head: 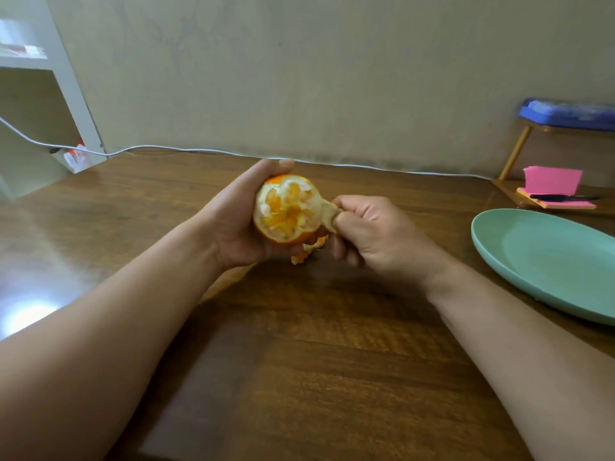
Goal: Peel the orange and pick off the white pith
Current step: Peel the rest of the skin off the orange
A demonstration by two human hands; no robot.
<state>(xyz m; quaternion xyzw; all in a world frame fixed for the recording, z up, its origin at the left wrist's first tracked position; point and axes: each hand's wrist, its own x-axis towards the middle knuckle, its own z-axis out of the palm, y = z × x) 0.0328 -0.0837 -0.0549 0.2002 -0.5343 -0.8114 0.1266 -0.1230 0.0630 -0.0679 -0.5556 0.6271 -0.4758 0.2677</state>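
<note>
A partly peeled orange [287, 209] is held above the wooden table, its top stripped to show orange flesh streaked with white pith. My left hand [238, 216] cups it from the left and below, fingers curled round its far side. My right hand [372, 231] pinches a flap of peel [327, 212] that still hangs from the orange's right side. Loose bits of peel [307, 251] show just under the fruit, by my fingers.
A green plate [545, 261] lies on the table [299, 361] to the right. Behind it stand pink sticky notes [552, 181] with a black pen [562, 197] on a small wooden stand, under a blue box [569, 113]. A white cable [199, 150] runs along the wall.
</note>
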